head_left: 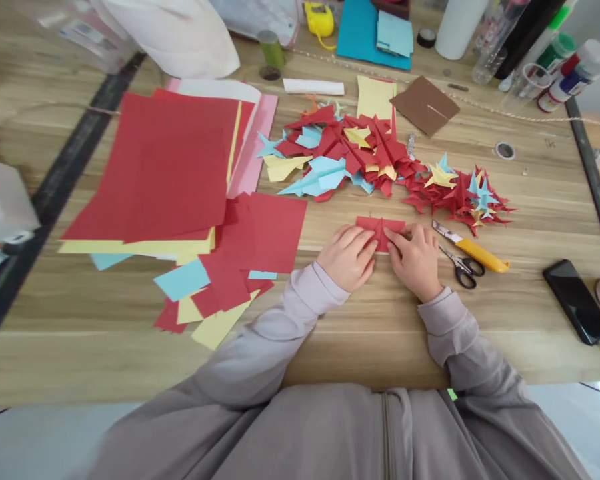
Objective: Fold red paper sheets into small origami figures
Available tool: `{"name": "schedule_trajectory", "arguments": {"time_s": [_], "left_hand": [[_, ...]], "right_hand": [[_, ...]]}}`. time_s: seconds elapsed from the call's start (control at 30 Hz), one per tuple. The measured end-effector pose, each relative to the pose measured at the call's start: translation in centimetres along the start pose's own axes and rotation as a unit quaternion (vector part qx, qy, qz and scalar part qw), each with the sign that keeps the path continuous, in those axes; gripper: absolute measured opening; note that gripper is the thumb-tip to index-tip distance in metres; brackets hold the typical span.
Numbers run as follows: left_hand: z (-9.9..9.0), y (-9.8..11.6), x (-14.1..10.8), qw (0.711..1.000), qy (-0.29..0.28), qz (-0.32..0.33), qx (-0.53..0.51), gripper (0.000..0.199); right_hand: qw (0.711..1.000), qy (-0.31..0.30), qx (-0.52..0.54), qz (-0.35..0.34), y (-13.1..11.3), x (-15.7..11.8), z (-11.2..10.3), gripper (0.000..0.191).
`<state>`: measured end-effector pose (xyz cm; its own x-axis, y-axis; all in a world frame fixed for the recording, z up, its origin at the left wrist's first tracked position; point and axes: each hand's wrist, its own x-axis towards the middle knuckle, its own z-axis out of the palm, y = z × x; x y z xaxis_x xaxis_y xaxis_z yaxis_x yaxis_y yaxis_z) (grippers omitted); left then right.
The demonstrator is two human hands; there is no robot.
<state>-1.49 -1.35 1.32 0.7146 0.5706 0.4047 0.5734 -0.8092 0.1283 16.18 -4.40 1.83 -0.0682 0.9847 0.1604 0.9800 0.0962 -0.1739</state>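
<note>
The left hand lies palm down, fingers loosely together and slightly curled, their tips pressing the left part of the red paper. The right hand is partly curled, thumb and fingertips on the paper's right part. The paper lies flat on the surface between the two hands, its top edge beyond the fingertips, with creases running down its middle.

Just beside the right hand, to its right, are the scissors, black-handled, and past them the cutter, yellow, its blade end pointing up and left. Further right lies the phone, with a cable at its lower end.

Beyond the paper is a heap of folded pieces, red, blue and yellow. A smaller heap of pointed pieces adjoins it on the right. Behind them lie the brown sheet and, to its left, a pale yellow sheet.

Well to the left of the left hand is a stack of large red sheets, with smaller red, yellow and blue cut sheets overlapping near its lower right.
</note>
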Motion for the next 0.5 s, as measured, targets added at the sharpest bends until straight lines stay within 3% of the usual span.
{"name": "schedule_trajectory", "arguments": {"time_s": [0.27, 0.5], "left_hand": [[0.6, 2.3, 0.2, 0.999, -0.040, -0.017, 0.003, 0.037], [0.4, 3.1, 0.4, 0.997, -0.072, -0.027, 0.029, 0.044]], "right_hand": [[1.000, -0.003, 0.003, -0.002, 0.0, 0.0, 0.0, 0.033], [1.000, -0.006, -0.001, -0.002, 0.0, 0.0, 0.1, 0.033]]}}
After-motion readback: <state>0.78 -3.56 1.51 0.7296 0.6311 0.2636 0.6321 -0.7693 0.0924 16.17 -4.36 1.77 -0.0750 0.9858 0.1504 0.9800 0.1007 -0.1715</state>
